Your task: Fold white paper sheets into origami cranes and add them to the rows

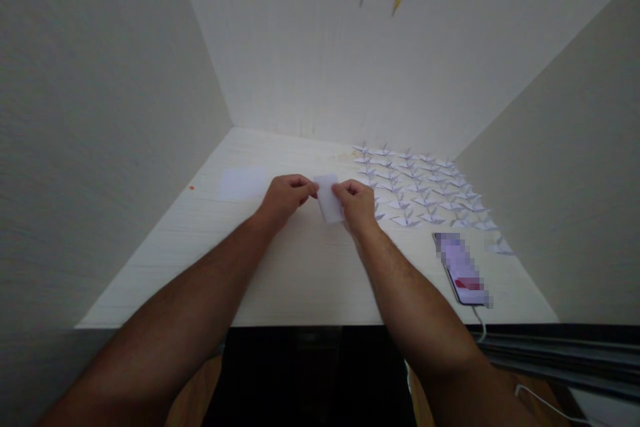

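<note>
Pale, faintly streaked walls [300,60] close in a whitish tabletop [305,287] with a fine, wood-like grain. Along its right side stand rows of folded paper birds [424,201], all sharp points and thin creased wings. A flat white sheet [243,183] lies to the left (one or a stack, I cannot tell), and a slim, straight-sided phone [463,270] lies near the front right. Between them, the left hand [287,197] and right hand [357,203] pinch a smooth white paper oblong [327,200] from opposite sides, over the tabletop's middle. The step in hand looks like folding or squaring this piece; the next move seems to call for a light, even touch and aligned edges. Smallest is an orange speck [192,187] by the left edge.
</note>
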Tool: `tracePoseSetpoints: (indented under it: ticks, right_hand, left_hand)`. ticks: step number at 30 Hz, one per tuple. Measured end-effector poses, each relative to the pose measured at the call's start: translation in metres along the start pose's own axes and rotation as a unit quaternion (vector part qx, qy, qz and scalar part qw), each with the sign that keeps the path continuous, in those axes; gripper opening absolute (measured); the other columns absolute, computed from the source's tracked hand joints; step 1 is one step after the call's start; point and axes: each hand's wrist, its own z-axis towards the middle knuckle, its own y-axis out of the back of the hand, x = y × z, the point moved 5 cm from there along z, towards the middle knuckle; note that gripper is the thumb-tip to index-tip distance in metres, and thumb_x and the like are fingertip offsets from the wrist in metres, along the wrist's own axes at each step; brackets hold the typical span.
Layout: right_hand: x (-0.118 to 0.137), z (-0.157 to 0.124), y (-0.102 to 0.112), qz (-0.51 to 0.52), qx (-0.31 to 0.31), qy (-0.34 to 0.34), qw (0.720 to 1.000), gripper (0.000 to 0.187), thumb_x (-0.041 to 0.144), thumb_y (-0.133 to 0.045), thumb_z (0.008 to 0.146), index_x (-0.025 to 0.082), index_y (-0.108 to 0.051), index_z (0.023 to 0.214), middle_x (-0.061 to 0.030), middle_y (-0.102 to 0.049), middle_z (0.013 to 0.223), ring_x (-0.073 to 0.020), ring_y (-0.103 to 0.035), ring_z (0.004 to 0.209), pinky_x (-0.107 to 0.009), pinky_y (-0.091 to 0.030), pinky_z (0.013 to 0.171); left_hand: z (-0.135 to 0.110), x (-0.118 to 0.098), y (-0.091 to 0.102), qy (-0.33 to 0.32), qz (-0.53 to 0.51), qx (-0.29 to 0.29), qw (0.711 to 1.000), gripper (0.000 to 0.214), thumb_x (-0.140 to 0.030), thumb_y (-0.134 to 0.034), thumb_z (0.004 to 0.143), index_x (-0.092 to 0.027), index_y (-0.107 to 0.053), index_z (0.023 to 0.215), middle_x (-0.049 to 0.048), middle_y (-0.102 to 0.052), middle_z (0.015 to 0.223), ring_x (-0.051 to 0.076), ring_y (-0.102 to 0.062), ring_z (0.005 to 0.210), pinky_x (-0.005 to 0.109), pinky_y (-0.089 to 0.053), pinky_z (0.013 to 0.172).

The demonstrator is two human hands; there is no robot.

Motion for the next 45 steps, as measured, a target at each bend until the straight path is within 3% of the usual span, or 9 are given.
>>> tracePoseSetpoints:
  ticks: [5,8,10,13,16,26,35,41,45]
  right_hand:
    - [0.002,0.003,0.009,-0.003,-0.046,-0.016,0.999,0.029,0.043,-0.066,0.069,0.019,-0.054,0.058,0.0067,-0.041,0.049,-0.0084,-0.034,0.047,-0.023,-0.027,0.046]
    - [0.001,0.002,0.005,0.005,-0.028,-0.012,1.000,0.028,0.044,-0.067,0.068,0.019,-0.057,0.059,0.0061,-0.044,0.050,-0.0087,-0.036,0.048,-0.023,-0.029,0.047]
    - [0.001,-0.001,0.000,0.004,-0.002,-0.004,1.000,0.028,0.044,-0.068,0.069,0.018,-0.059,0.061,0.0050,-0.049,0.052,-0.0093,-0.039,0.049,-0.023,-0.031,0.048]
    - [-0.001,-0.004,-0.005,-0.010,0.022,0.007,1.000,0.028,0.045,-0.067,0.070,0.018,-0.062,0.063,0.0037,-0.053,0.055,-0.0099,-0.043,0.051,-0.023,-0.033,0.048]
    - [-0.001,-0.004,-0.007,-0.028,0.027,0.015,0.999,0.029,0.045,-0.067,0.071,0.018,-0.062,0.062,0.0038,-0.053,0.055,-0.0098,-0.042,0.050,-0.023,-0.033,0.048]
    - [0.008,-0.009,-0.007,-0.068,0.025,0.035,0.997,0.026,0.041,-0.064,0.074,0.019,-0.062,0.062,0.0030,-0.055,0.055,-0.0106,-0.045,0.051,-0.024,-0.035,0.050]
    - [0.017,-0.009,-0.001,-0.072,-0.023,0.057,0.996,0.025,0.039,-0.063,0.075,0.019,-0.061,0.060,0.0025,-0.057,0.056,-0.0118,-0.048,0.054,-0.025,-0.037,0.053]
    - [0.019,-0.010,-0.003,-0.070,-0.019,0.058,0.996,0.024,0.037,-0.063,0.076,0.019,-0.061,0.060,0.0026,-0.057,0.056,-0.0114,-0.049,0.054,-0.025,-0.038,0.054]
    - [0.021,-0.009,0.000,-0.088,-0.038,0.061,0.993,0.023,0.036,-0.063,0.076,0.018,-0.062,0.062,0.0029,-0.058,0.056,-0.0110,-0.048,0.055,-0.024,-0.038,0.055]
  left_hand:
    - [0.003,-0.003,0.014,-0.024,-0.020,-0.060,0.998,0.021,-0.034,-0.073,0.068,-0.015,-0.066,0.062,0.0017,-0.060,0.056,0.007,-0.037,0.045,0.023,-0.024,0.044]
    - [0.001,-0.004,0.009,-0.006,-0.065,-0.040,0.997,0.026,-0.039,-0.075,0.068,-0.016,-0.070,0.078,0.0049,-0.068,0.073,0.007,-0.042,0.048,0.022,-0.027,0.044]
    - [0.000,-0.002,0.003,0.009,-0.068,-0.014,0.998,0.032,-0.041,-0.077,0.067,-0.016,-0.072,0.086,0.0037,-0.066,0.069,0.008,-0.045,0.049,0.022,-0.028,0.044]
    - [-0.001,0.001,0.000,0.010,-0.044,-0.019,0.999,0.026,-0.038,-0.079,0.064,-0.015,-0.071,0.072,-0.0009,-0.054,0.051,0.009,-0.043,0.047,0.023,-0.028,0.045]
    - [0.001,0.002,0.001,-0.003,-0.037,-0.043,0.998,0.021,-0.034,-0.077,0.064,-0.015,-0.067,0.062,-0.0023,-0.050,0.047,0.008,-0.039,0.045,0.023,-0.027,0.045]
    - [0.000,0.003,0.002,-0.042,-0.030,-0.085,0.995,0.015,-0.030,-0.074,0.065,-0.017,-0.068,0.071,-0.0023,-0.055,0.054,0.009,-0.044,0.048,0.022,-0.031,0.046]
    - [-0.004,0.011,-0.010,0.001,-0.039,-0.015,0.999,0.030,-0.040,-0.080,0.063,-0.015,-0.062,0.063,0.0007,-0.062,0.065,0.011,-0.058,0.060,0.027,-0.053,0.064]
    - [-0.006,0.012,-0.012,0.013,-0.044,-0.026,0.999,0.034,-0.042,-0.079,0.065,-0.015,-0.058,0.063,0.0000,-0.061,0.059,0.013,-0.061,0.057,0.033,-0.058,0.065]
    - [-0.010,0.009,-0.018,0.027,-0.052,0.024,0.998,0.033,-0.039,-0.082,0.062,-0.014,-0.065,0.073,0.0031,-0.068,0.070,0.016,-0.066,0.064,0.035,-0.060,0.070]
